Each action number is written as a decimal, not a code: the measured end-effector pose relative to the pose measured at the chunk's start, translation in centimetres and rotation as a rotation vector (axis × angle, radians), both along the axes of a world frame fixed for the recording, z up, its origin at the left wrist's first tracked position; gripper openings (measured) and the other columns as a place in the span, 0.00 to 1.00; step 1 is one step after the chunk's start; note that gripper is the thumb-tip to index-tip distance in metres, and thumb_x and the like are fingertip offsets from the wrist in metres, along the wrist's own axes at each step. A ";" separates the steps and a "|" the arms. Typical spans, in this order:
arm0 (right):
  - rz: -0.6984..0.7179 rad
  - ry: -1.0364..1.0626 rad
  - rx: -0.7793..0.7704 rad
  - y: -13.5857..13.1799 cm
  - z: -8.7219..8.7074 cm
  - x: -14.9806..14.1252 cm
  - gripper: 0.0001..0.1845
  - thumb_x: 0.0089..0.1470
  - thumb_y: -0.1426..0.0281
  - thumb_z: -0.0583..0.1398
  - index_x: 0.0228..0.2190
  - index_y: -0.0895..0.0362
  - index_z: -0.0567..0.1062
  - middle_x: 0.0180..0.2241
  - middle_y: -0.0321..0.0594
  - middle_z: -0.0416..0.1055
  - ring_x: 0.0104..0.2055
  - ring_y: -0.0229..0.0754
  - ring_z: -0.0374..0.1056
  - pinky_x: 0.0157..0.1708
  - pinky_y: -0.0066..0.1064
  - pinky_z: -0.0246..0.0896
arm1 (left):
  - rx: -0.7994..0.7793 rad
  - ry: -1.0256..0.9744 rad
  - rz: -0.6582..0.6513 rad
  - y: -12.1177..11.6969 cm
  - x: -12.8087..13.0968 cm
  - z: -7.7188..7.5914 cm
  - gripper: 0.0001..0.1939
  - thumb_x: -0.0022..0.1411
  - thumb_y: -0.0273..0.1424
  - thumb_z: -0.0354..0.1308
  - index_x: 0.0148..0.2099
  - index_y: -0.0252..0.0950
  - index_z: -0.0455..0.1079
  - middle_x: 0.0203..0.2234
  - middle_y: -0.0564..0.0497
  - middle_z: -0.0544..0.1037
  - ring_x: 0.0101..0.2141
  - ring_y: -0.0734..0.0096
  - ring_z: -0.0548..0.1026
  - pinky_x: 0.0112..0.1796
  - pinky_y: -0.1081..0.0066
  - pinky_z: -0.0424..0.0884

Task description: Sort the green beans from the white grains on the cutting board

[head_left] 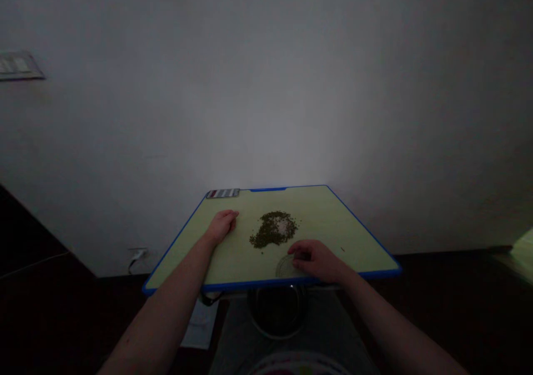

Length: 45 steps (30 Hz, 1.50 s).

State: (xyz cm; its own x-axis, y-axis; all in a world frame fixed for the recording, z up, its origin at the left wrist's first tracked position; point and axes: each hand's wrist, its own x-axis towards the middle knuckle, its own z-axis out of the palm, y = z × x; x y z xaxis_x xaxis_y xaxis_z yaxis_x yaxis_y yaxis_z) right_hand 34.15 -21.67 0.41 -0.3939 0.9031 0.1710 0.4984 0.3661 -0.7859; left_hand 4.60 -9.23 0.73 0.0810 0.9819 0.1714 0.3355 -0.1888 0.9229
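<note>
On the pale yellow-green tabletop (245, 264) lies a loose pile of small dark green grains (270, 233), perhaps mung beans, with a patch of pale grains (285, 227) at its right. My left hand (224, 225) rests on the table left of the pile, its fingers curled in; whatever they hold, if anything, is hidden. Close to the near right side of the pile is my right hand (315, 259), with thumb and forefinger bent and a gap between them. Nothing shows in that gap. Beside its thumb, a faint round pattern (285, 266) marks the tabletop.
A phone-like flat device (223, 193) lies at the table's far left corner. Below the near blue edge (258, 283), a dark round bowl (278, 311) sits at my lap. The wall (266, 86) stands behind the table. A plug (139, 254) is low on the left.
</note>
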 end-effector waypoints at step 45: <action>0.164 -0.097 0.165 3.9 1.1 -5.8 0.14 0.47 0.76 0.57 0.38 0.55 0.73 0.29 0.35 0.72 0.30 0.35 0.65 0.30 0.25 0.56 | 0.046 -0.016 -0.027 0.8 -0.5 -1.0 0.20 0.52 0.43 0.51 0.17 0.36 0.59 0.09 0.57 0.61 0.14 0.77 0.58 0.20 0.73 0.55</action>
